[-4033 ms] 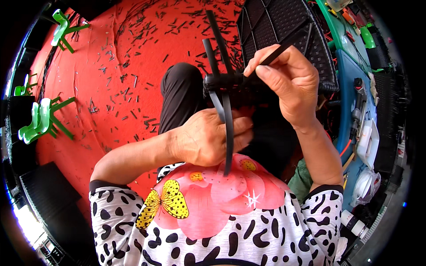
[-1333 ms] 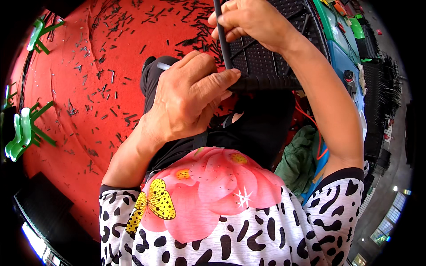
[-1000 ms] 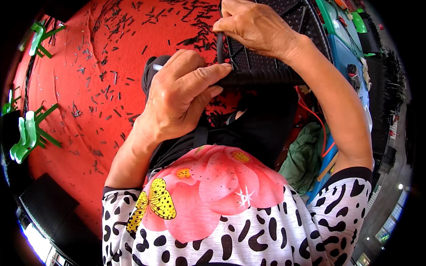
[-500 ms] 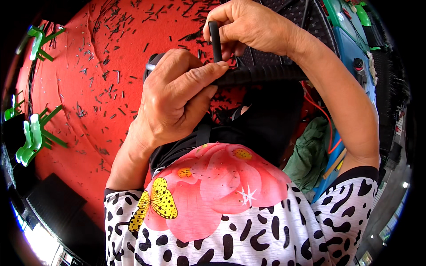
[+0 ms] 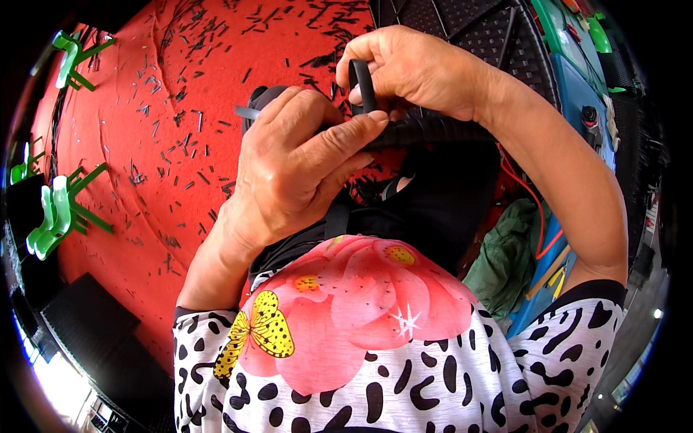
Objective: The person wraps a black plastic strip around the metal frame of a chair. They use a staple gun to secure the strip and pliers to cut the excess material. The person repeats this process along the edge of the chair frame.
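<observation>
**A:** In the head view, what were your hands doing?

**B:** My left hand (image 5: 296,173) was closed round the wrapped black rim of the woven piece (image 5: 433,131), fingers curled over it near the middle of the picture. My right hand (image 5: 411,65), at about one o'clock, pinched a black strip (image 5: 363,83) that stood up from that rim. I'd judge I was mid-wrap, binding the strip round the edge; the next move called for pulling it taut and keeping the rim steady.

**A:** Any containers?

**B:** None I could make out. The red mat (image 5: 144,166) from nine to twelve o'clock was strewn with short black offcuts (image 5: 180,137), green clips (image 5: 54,216) lay at nine o'clock, and a black woven panel (image 5: 476,29) sat at twelve to one o'clock.
</observation>
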The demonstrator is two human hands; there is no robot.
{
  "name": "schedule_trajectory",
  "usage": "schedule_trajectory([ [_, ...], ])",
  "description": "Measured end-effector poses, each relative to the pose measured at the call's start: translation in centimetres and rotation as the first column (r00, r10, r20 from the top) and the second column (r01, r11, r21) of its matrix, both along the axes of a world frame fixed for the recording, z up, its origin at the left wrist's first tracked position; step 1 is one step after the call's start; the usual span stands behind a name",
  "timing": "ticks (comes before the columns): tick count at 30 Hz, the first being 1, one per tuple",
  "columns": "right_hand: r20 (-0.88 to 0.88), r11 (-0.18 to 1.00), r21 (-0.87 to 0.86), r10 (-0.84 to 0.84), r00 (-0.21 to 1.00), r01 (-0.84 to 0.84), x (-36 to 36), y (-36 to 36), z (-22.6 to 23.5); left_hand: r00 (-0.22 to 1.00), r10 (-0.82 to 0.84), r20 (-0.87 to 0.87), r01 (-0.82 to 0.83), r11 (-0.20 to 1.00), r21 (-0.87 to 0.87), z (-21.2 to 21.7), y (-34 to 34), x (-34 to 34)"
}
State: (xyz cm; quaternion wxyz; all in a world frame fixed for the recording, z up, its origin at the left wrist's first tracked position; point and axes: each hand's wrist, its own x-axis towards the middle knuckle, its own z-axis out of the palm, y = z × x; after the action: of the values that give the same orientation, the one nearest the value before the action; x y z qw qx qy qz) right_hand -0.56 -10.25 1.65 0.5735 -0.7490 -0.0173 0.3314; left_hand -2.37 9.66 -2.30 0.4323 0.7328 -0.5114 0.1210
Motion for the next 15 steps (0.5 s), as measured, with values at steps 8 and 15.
schedule_trajectory([
  [8,-0.095,0.993,0.091,0.080,0.992,-0.071,0.3,-0.4,-0.8,0.999,0.008,-0.046,-0.009,1.000,-0.023,-0.4,0.0,-0.1],
  [15,-0.234,0.993,0.119,0.041,0.971,-0.014,0.4,-0.6,-0.7,1.000,0.000,-0.001,0.000,0.999,-0.042,-0.3,-0.1,0.2],
])
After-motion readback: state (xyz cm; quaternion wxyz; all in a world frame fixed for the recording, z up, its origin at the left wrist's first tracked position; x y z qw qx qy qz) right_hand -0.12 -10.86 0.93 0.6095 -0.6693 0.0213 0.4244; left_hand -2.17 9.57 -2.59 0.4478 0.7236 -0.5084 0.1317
